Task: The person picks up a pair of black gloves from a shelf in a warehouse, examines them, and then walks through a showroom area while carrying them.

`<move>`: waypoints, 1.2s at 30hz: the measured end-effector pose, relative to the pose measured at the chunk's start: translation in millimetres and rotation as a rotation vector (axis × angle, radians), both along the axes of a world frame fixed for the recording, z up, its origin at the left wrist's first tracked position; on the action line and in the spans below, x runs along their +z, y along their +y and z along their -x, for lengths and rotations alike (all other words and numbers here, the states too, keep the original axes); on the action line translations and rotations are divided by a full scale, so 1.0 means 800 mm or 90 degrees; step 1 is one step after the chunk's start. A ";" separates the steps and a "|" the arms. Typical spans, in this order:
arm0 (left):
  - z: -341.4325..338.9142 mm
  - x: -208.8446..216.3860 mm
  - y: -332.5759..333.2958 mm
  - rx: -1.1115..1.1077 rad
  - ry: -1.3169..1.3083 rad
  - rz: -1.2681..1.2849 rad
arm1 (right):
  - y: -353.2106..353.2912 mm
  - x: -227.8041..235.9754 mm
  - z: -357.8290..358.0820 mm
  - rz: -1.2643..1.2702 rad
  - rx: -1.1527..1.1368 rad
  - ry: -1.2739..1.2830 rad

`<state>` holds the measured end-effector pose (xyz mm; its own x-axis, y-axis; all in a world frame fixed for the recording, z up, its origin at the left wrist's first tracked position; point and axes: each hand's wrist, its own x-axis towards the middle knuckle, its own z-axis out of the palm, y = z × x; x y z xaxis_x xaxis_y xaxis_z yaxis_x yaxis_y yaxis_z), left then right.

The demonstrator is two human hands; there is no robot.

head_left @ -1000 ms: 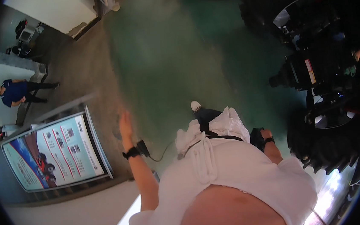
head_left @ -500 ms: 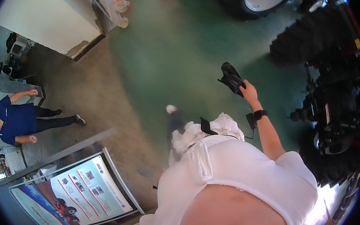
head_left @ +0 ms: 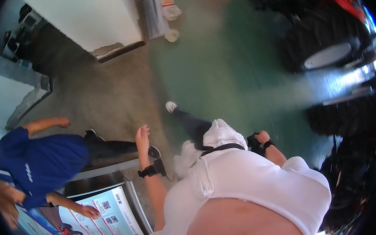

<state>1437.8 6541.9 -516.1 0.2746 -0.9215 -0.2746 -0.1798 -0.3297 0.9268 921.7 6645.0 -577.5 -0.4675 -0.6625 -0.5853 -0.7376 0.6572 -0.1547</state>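
Observation:
My left hand (head_left: 142, 140) swings forward at my left side, fingers loosely stretched out and nothing in them. Its wrist carries a black band (head_left: 148, 171) with a small box and a cable. My right hand (head_left: 263, 137) is closed around a dark, folded-looking black item (head_left: 255, 144) at my right hip; its exact kind is not clear. Another black band (head_left: 268, 144) circles that wrist. One white shoe (head_left: 171, 106) of mine is stretched out ahead on the green floor.
A person in a navy shirt (head_left: 44, 159) walks close by on my left, beside a framed poster board (head_left: 116, 213). White walls with chipped edges (head_left: 94, 22) stand ahead left. Large tractor tyres (head_left: 325, 45) and machinery line the right. A pale bucket (head_left: 172, 35) sits by the wall.
The person in navy has come much nearer. My left hand has swung forward into view. My right hand has drawn back toward my hip with the black item. The tractors have shifted in view.

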 end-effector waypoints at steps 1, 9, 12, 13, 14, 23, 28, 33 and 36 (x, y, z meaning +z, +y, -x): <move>-0.004 0.007 -0.015 0.022 0.005 0.007 | -0.033 -0.007 -0.006 -0.003 0.020 -0.001; -0.062 0.079 -0.085 0.158 -0.125 -0.057 | -0.420 0.096 -0.232 0.128 0.385 -0.129; -0.107 0.101 -0.084 0.289 -0.121 0.014 | -0.552 0.094 -0.344 0.204 0.562 -0.049; -0.129 0.108 -0.087 0.316 -0.119 0.018 | -0.592 0.105 -0.383 0.230 0.587 -0.057; -0.149 0.119 -0.091 0.354 -0.154 -0.011 | -0.630 0.112 -0.420 0.287 0.624 -0.068; -0.329 0.138 -0.192 0.570 -0.346 -0.096 | -0.837 0.168 -0.703 0.413 0.611 -0.244; -0.405 0.154 -0.295 0.476 -0.433 0.007 | -0.883 0.163 -0.837 0.414 0.683 -0.272; -0.488 0.192 -0.385 0.433 -0.511 0.024 | -0.943 0.143 -0.976 0.437 0.750 -0.295; -0.527 0.182 -0.399 0.474 -0.542 -0.063 | -0.981 0.110 -1.037 0.353 0.782 -0.298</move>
